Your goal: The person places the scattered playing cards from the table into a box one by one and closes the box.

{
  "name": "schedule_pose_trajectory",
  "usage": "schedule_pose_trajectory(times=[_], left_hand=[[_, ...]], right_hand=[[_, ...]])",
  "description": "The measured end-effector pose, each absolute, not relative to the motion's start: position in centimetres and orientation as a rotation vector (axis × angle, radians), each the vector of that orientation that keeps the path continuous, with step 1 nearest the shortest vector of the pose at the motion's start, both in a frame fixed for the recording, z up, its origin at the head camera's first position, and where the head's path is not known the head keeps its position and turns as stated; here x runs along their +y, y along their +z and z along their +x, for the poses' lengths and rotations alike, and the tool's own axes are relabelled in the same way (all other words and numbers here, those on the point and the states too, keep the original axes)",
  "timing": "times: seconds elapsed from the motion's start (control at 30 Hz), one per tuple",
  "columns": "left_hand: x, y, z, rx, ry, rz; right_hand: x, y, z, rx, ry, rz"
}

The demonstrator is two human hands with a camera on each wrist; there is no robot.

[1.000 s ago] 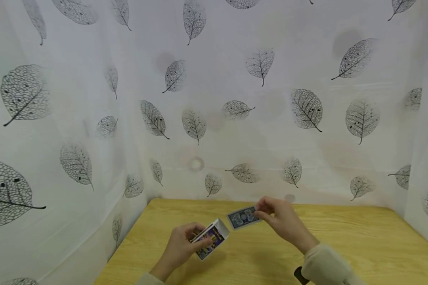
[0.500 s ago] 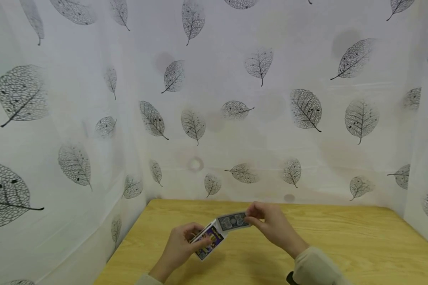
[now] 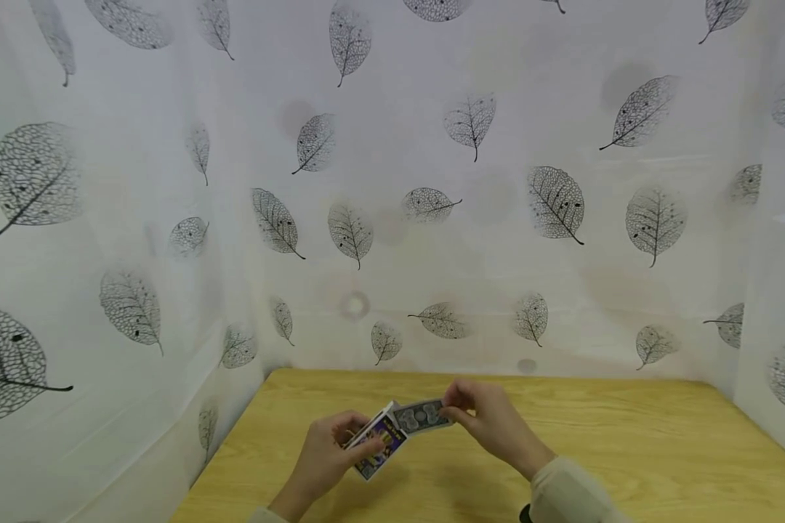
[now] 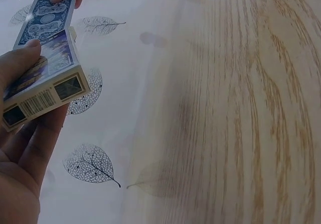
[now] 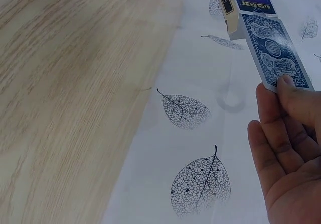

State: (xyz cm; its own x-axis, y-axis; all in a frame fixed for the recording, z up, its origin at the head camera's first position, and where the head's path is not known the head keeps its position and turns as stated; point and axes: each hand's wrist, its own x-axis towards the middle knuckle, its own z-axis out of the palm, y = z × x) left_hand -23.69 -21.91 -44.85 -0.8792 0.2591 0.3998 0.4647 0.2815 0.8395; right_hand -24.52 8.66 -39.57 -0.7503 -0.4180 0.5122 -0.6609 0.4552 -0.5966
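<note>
My left hand grips a small printed card box, thumb across its purple picture face and fingers behind. The box tilts with its open end toward the upper right; its barcode end faces the left wrist camera. Between thumb and fingers, my right hand pinches the outer end of a playing card with a blue patterned back. In the right wrist view, the card's other end meets the mouth of the box. How deep the card reaches inside is hidden. Both hands are above the table.
Beneath the hands lies a wood-grain table. A pale curtain printed with skeleton leaves hangs behind it and along both sides. A dark band shows at the right wrist, below the beige sleeve.
My right hand has moved left and slightly down with the card, from apart from the box to its open end. The left hand keeps its hold on the box with little movement.
</note>
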Motion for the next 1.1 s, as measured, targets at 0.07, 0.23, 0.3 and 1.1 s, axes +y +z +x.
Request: schedule_pose_trajectory(times=[0.07, 0.23, 0.3, 1.1], left_hand=[[-21.90, -44.91, -23.73, -2.349, -1.644, -0.686], [-21.90, -45.11, -23.78, -2.344, -1.636, -0.694], [-21.91, -45.16, -23.78, -2.347, -1.634, -0.696], [-21.69, -45.29, -23.67, -2.385, -1.624, -0.703]], right_hand=[[8.62, -39.56, -24.52, -2.415, 1.164, 0.930], [8.54, -39.48, -24.49, -2.422, 1.135, 0.943], [8.54, -39.39, -24.48, -2.432, 1.120, 0.942], [8.39, -38.90, -24.53, -2.555, 1.033, 0.928]])
